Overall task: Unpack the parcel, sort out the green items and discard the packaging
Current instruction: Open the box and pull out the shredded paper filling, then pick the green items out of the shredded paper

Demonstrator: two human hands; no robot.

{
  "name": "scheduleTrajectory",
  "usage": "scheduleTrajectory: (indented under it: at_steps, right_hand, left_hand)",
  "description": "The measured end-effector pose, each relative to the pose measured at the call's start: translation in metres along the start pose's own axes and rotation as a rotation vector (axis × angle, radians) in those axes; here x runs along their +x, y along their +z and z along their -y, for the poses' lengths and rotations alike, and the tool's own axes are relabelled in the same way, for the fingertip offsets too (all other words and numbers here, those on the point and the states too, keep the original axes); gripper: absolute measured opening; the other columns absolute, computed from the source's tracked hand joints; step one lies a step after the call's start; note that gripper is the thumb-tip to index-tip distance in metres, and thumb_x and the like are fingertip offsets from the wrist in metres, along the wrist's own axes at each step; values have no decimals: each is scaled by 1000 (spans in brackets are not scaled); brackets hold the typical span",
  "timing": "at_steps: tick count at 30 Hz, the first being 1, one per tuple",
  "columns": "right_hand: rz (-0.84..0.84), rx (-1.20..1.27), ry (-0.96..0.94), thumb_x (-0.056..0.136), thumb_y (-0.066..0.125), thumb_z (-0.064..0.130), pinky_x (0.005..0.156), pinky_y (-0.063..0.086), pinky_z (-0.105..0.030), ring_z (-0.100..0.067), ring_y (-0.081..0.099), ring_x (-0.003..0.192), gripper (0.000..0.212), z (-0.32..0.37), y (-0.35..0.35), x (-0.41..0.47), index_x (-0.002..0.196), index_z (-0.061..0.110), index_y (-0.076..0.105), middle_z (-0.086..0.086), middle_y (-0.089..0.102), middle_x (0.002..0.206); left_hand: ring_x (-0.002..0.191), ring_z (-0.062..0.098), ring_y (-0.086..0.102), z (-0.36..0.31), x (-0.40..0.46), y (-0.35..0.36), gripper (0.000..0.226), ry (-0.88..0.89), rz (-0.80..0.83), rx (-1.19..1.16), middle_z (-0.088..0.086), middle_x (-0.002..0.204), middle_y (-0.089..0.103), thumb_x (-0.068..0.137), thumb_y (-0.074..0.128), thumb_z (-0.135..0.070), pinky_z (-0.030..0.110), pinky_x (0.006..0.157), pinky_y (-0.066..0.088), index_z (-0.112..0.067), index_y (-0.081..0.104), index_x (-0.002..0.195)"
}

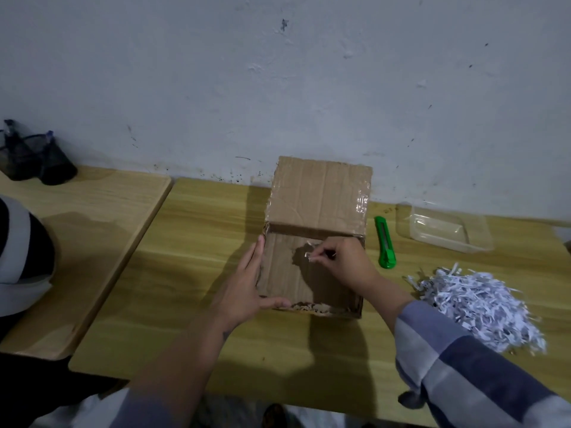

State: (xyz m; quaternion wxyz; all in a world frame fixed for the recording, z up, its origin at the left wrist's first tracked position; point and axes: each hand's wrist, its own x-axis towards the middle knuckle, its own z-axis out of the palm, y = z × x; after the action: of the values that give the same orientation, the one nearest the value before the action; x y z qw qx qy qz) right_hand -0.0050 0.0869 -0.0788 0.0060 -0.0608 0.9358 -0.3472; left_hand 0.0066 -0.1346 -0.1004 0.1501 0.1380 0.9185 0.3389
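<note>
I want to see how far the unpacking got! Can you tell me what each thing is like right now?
cardboard box: open, flap up, nearly empty
left hand: flat against the box's left side
right hand: inside the box, pinching a paper scrap
shredded paper: piled on the table
green cutter: lying beside the box
clear tray: empty

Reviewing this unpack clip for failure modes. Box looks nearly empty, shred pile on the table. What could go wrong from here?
1. The right hand pinches only a small paper scrap inside the cardboard box; it could easily drop back in.
2. The shredded paper pile lies loose near the table's right side, close to the right sleeve, which could sweep strips off.
3. The green utility knife lies just beside the box; a hand could bump it. Blade state is unclear.
</note>
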Motion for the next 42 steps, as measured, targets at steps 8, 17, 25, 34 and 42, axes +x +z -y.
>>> scheduleTrajectory:
  at_steps: [8, 17, 25, 34, 42]
  right_hand:
    - [-205, 60, 143, 77, 75, 17, 76, 50, -18, -8, 62, 81, 10, -19, -28, -18, 85, 12, 76, -2, 73, 89]
    - [-299, 100, 269, 78, 74, 13, 57, 41, 0, 8, 55, 56, 6, -50, -70, -52, 81, 8, 74, 13, 61, 68]
    - [-381, 42, 407, 77, 75, 14, 50, 39, -9, -2, 52, 51, 4, -104, -115, -114, 75, 12, 72, 2, 62, 59]
    - [-393, 5, 474, 85, 67, 14, 72, 49, -27, -19, 65, 77, 12, -152, -158, -165, 92, 8, 75, -9, 74, 92]
    - [-162, -74, 478, 82, 69, 25, 94, 42, -32, -25, 55, 107, 30, -187, -160, -189, 111, 21, 67, -9, 55, 114]
  left_hand:
    - [144, 9, 13, -3, 20, -8, 128, -51, 100, -59, -10, 160, -1, 59, 77, -60, 24, 110, 17, -27, -6, 152]
    - [147, 27, 11, -33, 45, -1, 113, -156, -34, 274, 3, 160, 11, 60, 35, -93, 50, 117, 16, -33, 6, 152]
    - [140, 39, 25, -90, 65, 31, 86, -265, -150, 397, 12, 159, -2, 79, 51, -71, 51, 111, 29, -26, 23, 147]
    - [143, 22, 17, -199, 77, 119, 64, 315, 44, 447, 1, 157, 21, 88, 53, -53, 45, 114, 22, -26, 36, 143]
    - [135, 17, 30, -247, 67, 201, 45, 513, 274, 368, -8, 145, 36, 90, 56, -46, 42, 105, 32, -35, 46, 132]
